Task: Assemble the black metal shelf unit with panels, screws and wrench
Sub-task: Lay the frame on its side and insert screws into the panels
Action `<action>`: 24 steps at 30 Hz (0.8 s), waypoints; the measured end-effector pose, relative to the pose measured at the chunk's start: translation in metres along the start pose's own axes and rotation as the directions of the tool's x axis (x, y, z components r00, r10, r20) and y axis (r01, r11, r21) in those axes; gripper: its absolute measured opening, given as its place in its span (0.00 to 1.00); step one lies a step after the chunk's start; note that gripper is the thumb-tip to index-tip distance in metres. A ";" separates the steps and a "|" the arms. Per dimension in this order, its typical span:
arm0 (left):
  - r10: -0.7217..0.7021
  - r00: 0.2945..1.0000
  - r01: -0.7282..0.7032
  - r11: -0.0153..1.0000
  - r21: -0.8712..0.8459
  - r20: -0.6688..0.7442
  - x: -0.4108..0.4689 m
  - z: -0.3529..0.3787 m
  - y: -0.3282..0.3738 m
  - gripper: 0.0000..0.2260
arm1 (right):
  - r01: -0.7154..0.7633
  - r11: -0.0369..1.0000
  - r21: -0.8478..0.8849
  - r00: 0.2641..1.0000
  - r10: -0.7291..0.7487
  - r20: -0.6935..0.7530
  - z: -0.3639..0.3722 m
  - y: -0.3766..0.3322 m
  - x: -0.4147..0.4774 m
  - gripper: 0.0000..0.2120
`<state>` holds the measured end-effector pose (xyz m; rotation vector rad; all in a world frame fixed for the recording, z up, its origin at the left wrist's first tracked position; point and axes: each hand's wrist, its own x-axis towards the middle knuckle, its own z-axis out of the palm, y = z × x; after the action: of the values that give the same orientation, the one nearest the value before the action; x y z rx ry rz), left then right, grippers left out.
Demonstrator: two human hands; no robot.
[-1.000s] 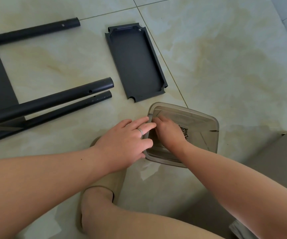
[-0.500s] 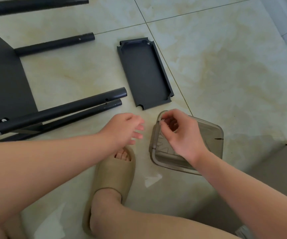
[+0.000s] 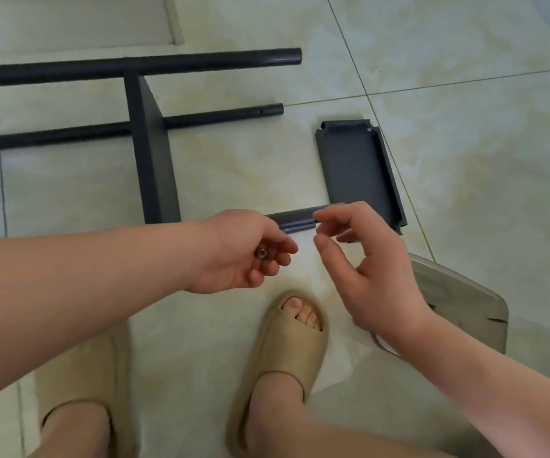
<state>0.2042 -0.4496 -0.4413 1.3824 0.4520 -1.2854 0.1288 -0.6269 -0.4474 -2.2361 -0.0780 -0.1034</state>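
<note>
My left hand (image 3: 240,252) is curled around a small silver screw (image 3: 260,253) that shows between its fingers. My right hand (image 3: 363,269) hovers just to its right, fingers spread and empty. Behind both hands the ends of two black tubes (image 3: 295,221) of the part-built shelf frame poke out. The frame (image 3: 151,150) lies on the tiled floor at the left, with long black tubes and one upright black panel fixed between them. A loose black shelf panel (image 3: 356,170) lies flat, rim up, beyond my right hand.
A translucent brown plastic box (image 3: 459,299) rests on the floor at the right, partly behind my right wrist. My two feet in tan slippers (image 3: 287,345) stand below the hands. A floor tile step or sill (image 3: 68,24) runs along the top left.
My right hand rose out of the plastic box and passed a screw to my left hand, which closed on it. The view shifted, so the frame appears farther right.
</note>
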 end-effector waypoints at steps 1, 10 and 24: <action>0.019 1.000 -0.019 1.000 0.022 -0.023 -0.005 -0.013 -0.002 0.11 | -0.011 1.000 -0.009 1.000 0.011 0.022 0.006 -0.005 0.004 0.11; 0.370 0.901 -0.343 0.927 0.149 -0.225 -0.050 -0.134 0.002 0.12 | 0.284 0.899 -0.334 0.899 -0.128 0.420 0.088 -0.028 0.058 0.38; 0.319 0.933 -0.260 0.917 0.304 -0.165 0.001 -0.197 -0.046 0.10 | 0.627 0.591 -0.508 0.685 -0.108 0.720 0.163 -0.038 0.119 0.60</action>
<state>0.2498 -0.2651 -0.5096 1.7620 0.1986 -0.9844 0.2511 -0.4734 -0.5062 -2.9248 -1.1148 0.4827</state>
